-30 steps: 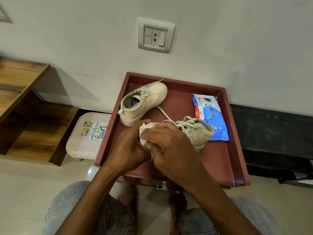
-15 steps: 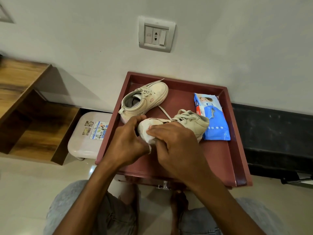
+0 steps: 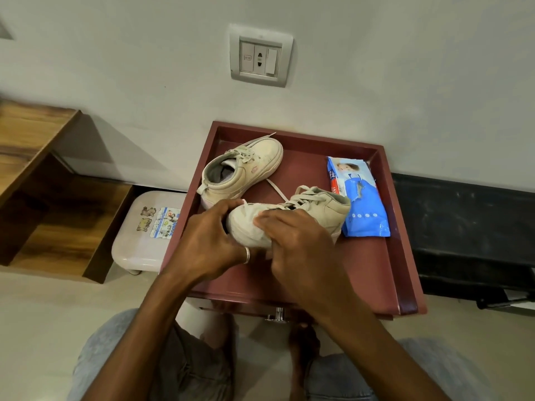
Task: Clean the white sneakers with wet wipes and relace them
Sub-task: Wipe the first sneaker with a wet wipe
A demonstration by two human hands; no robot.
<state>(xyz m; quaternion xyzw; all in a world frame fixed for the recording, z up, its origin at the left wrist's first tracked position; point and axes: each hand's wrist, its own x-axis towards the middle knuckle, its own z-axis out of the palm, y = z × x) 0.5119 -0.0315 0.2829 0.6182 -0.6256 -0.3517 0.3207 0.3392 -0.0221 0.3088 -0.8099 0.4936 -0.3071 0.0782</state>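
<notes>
Moved since earlier: both hands have drawn slightly apart, so more of the wipe-covered toe shows between them than a second ago; the sneaker they hold has rolled a little in the grip.
Landmark: blue wipes pack [image 3: 362, 204], lying flat at the right side of the dark red desk [image 3: 405, 256].
Near sneaker [image 3: 318, 209]: immediately left of the wipes pack, its collar end against the pack's edge, toe pointing away from the pack.
Wet wipe [image 3: 249, 227]: spread over that toe, further left of the pack.
Far sneaker [image 3: 246, 169]: well to the left of the pack and behind the hands, sitting untouched (laces still threaded, one end trailing loose).
Progress: early, by my reading. Only the toe of one shoe is being wiped. Its sides and heel, the whole second shoe and all of the relacing appear to remain, and both shoes look dull and off-white.
Left hand [image 3: 208, 241]: left of the pack beyond the toe, fingers curled round the toe to steady it, a ring on one finger, wrist angled in from the lower left.
Right hand [image 3: 295, 244]: nearest the pack, bent fingers clamped over the wipe and pressing it onto the toe; the thumb is hidden underneath.
</notes>
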